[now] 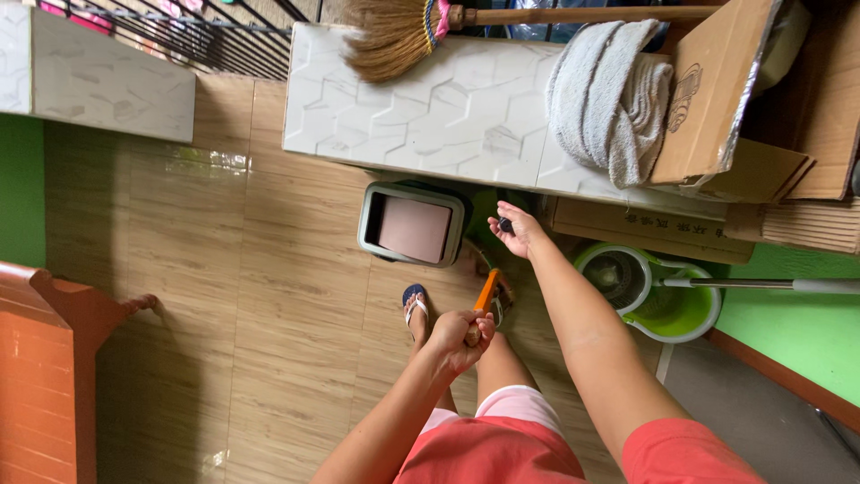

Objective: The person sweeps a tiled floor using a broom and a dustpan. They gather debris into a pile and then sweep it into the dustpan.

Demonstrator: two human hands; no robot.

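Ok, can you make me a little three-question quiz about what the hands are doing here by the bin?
1. True or false: the left hand grips an orange handle.
2. What does the right hand pinch in its fingers? A) a small dark thing B) the grey towel C) the broom
3. Fill in: the grey bin stands on the floor below a white ____ ledge.

Key: 1 true. 2 A; it is too small to tell what it is. 3 tiled.
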